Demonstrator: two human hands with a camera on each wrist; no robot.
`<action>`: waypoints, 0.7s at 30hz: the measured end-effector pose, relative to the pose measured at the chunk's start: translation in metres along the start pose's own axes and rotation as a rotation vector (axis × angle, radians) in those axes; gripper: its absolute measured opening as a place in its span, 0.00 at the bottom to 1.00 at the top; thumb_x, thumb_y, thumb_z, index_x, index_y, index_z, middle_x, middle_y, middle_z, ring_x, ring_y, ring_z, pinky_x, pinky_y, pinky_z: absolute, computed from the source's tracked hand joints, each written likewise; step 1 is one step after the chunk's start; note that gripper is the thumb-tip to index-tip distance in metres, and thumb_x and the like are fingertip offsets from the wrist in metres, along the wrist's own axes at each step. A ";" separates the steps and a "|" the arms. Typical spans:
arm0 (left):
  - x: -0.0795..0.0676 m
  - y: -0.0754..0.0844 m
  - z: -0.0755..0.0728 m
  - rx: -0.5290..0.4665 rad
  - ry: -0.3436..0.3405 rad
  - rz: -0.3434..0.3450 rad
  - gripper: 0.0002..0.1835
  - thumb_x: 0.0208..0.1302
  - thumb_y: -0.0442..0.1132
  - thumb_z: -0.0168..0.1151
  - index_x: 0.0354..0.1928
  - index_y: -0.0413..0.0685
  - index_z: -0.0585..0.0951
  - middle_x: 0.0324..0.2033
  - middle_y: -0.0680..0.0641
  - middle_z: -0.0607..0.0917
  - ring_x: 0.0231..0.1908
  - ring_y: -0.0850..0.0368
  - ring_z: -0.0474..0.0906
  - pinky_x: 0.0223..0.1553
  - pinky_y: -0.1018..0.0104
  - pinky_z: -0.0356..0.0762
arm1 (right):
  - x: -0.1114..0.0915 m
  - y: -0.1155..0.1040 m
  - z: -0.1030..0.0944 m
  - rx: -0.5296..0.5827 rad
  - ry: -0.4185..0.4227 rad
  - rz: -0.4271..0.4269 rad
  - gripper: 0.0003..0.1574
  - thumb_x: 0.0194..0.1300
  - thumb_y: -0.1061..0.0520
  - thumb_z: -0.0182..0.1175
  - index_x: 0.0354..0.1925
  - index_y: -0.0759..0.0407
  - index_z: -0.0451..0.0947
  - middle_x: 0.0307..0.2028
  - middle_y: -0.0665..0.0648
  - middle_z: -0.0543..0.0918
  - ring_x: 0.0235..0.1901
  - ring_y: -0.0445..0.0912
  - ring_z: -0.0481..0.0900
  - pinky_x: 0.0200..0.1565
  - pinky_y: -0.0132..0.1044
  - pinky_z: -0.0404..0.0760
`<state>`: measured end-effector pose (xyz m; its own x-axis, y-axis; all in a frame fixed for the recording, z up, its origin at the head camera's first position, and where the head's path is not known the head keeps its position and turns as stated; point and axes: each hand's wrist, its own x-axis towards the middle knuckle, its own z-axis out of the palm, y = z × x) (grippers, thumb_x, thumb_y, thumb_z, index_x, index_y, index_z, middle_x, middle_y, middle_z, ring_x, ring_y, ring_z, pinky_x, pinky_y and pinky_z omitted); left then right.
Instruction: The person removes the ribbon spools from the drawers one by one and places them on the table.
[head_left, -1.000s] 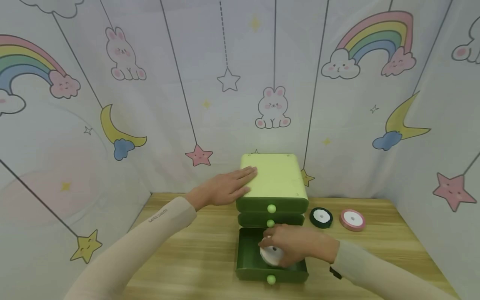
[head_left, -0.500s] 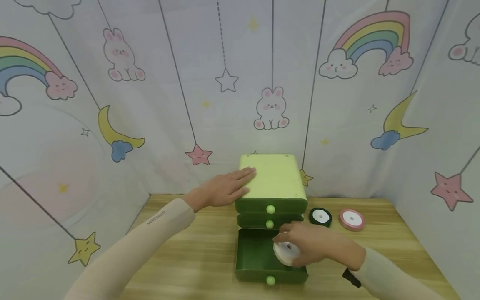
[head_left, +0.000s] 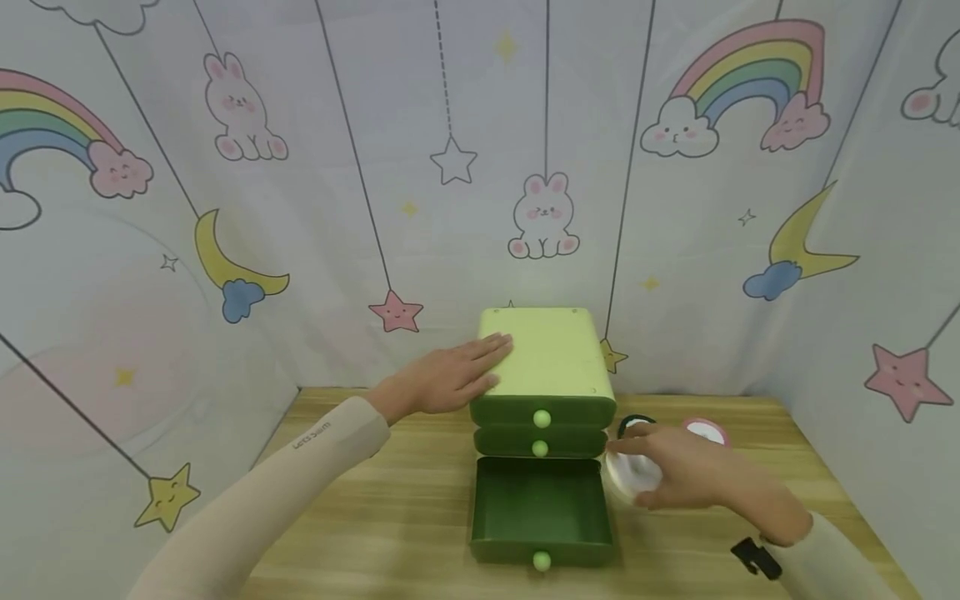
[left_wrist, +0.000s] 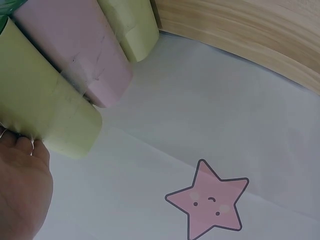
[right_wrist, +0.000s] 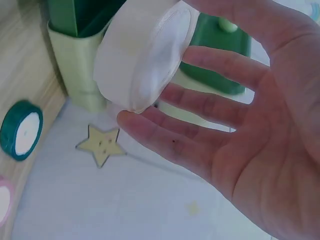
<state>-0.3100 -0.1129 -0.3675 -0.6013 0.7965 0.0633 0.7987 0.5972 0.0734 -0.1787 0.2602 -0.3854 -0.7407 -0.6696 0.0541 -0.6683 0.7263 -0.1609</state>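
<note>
A small drawer cabinet (head_left: 551, 350) with a light yellow-green top and dark green drawers stands on the wooden table. Its bottom drawer (head_left: 540, 508) is pulled out, with nothing seen inside. My left hand (head_left: 450, 379) rests on the left of the cabinet top, fingers straight; the left wrist view shows that hand (left_wrist: 25, 185) against the yellow-green side. Right of the drawer, my right hand (head_left: 697, 471) holds a white ribbon spool (head_left: 630, 477) off the table. In the right wrist view, this spool (right_wrist: 135, 55) is tilted against the fingers; the thumb's grip is partly cut off.
Behind my right hand lie a dark green ribbon spool (head_left: 633, 422) and a pink ribbon spool (head_left: 707, 430), both partly covered by the hand in the head view. A cloth backdrop (head_left: 450, 233) with cartoon prints hangs behind and beside the table (head_left: 360, 508).
My right hand has lifted the white ribbon spool out of the bottom drawer and carried it right, past the drawer's side. The left hand has stayed on the cabinet top.
</note>
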 end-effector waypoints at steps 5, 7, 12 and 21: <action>-0.001 -0.001 0.002 0.003 -0.003 0.000 0.35 0.85 0.62 0.30 0.86 0.61 0.43 0.86 0.57 0.45 0.86 0.57 0.43 0.83 0.52 0.57 | -0.017 0.022 -0.004 0.006 0.048 0.070 0.41 0.51 0.46 0.82 0.61 0.58 0.84 0.55 0.60 0.88 0.43 0.47 0.87 0.42 0.43 0.86; -0.002 -0.002 0.002 0.006 -0.003 -0.001 0.35 0.85 0.63 0.30 0.86 0.61 0.43 0.86 0.57 0.45 0.86 0.57 0.43 0.83 0.52 0.57 | -0.023 0.032 -0.006 0.006 0.064 0.101 0.41 0.51 0.47 0.83 0.61 0.60 0.84 0.55 0.62 0.87 0.45 0.50 0.87 0.42 0.44 0.86; -0.002 -0.001 0.002 0.004 -0.001 -0.003 0.35 0.85 0.63 0.30 0.86 0.62 0.44 0.86 0.58 0.45 0.86 0.58 0.43 0.83 0.52 0.57 | -0.039 0.057 -0.009 -0.008 0.124 0.186 0.41 0.49 0.49 0.83 0.59 0.63 0.84 0.52 0.64 0.87 0.43 0.52 0.86 0.39 0.43 0.85; 0.000 -0.002 0.002 0.007 -0.004 -0.006 0.35 0.85 0.63 0.29 0.86 0.62 0.43 0.86 0.58 0.44 0.86 0.58 0.42 0.84 0.53 0.55 | -0.069 0.107 -0.005 -0.062 0.264 0.333 0.43 0.47 0.49 0.83 0.57 0.69 0.83 0.50 0.74 0.86 0.46 0.67 0.86 0.45 0.63 0.86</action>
<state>-0.3113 -0.1136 -0.3699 -0.6060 0.7933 0.0590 0.7953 0.6025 0.0673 -0.1991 0.3851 -0.4012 -0.9032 -0.3404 0.2613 -0.3870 0.9093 -0.1531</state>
